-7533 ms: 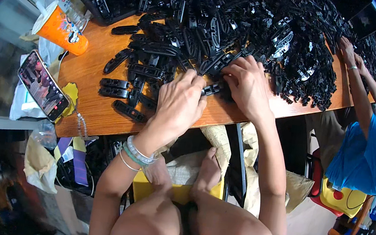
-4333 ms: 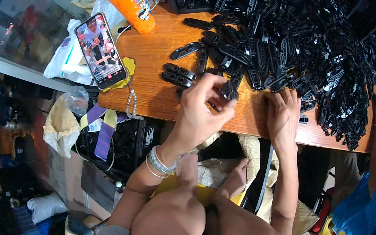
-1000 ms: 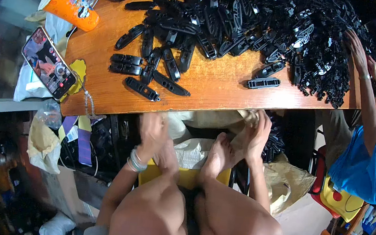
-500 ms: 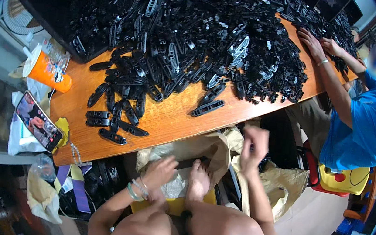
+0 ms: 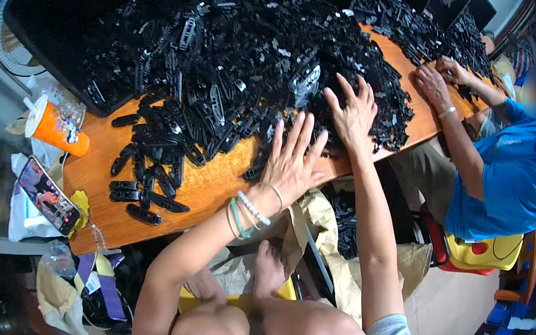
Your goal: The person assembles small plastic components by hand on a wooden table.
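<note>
A big heap of black plastic parts [image 5: 240,64] covers most of the wooden table [image 5: 212,187]. My left hand [image 5: 292,160] reaches to the near edge of the heap, fingers spread flat, with bead bracelets on the wrist. Further in and to the right, my right hand [image 5: 354,111] lies on the parts with its fingers apart. Neither hand holds anything. A few loose black parts [image 5: 145,182] lie in a row at the table's left front.
An orange cup with a straw [image 5: 53,131] and a phone [image 5: 49,194] sit at the table's left end. A person in a blue shirt [image 5: 508,177] works at the right end, hands on the pile. A brown sack [image 5: 339,243] hangs below the table edge.
Both my hands have come up from under the table edge and now rest spread on the pile. The view has tilted up, showing more of the heap.
</note>
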The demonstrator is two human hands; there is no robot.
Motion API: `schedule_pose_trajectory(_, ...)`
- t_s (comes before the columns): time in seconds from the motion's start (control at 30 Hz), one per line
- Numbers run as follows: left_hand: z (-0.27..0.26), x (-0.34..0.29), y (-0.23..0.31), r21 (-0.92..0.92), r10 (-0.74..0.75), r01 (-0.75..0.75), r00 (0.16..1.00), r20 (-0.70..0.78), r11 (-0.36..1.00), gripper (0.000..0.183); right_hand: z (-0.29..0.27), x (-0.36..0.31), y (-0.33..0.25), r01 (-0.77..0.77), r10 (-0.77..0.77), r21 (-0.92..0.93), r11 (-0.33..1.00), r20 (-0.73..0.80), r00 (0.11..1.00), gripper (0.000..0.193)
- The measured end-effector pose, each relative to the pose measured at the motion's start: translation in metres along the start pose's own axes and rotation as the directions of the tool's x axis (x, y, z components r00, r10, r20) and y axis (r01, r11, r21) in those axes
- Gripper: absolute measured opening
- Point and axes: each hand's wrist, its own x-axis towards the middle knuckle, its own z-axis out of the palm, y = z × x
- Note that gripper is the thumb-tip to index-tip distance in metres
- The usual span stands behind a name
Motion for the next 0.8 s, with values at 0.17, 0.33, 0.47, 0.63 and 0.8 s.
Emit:
schedule_pose_trajectory(0.17,0.007,0.015,-0.007,0.042,-0.095,0.095,0.995,0.014,0.995,0.105,0.004,-0.006,-0.023,0.015,-0.016,0.037,0.999,0.046,0.999,0.052)
schedule_pose_trajectory(0.33,0.003,0.010,-0.009,0.102,-0.206,0.199,0.977,0.056,0.975,0.110,0.009,-0.023,-0.052,0.022,-0.030,0.107,0.994,0.073,0.997,0.046)
schedule_pose_trajectory(0.47,-0.011,-0.010,-0.012,0.104,-0.244,0.236,0.967,0.070,0.966,0.110,0.009,-0.035,-0.072,0.030,-0.043,0.141,0.990,0.090,0.995,0.046)
schedule_pose_trajectory(0.63,-0.027,-0.034,-0.019,0.095,-0.228,0.224,0.973,0.028,0.970,0.108,0.010,-0.050,-0.098,0.047,-0.064,0.190,0.981,0.080,0.995,0.043)
schedule_pose_trajectory(0.8,-0.040,-0.051,-0.023,0.089,-0.253,0.248,0.967,0.041,0.965,0.104,0.010,-0.060,-0.116,0.086,-0.103,0.198,0.977,0.082,0.991,0.041)
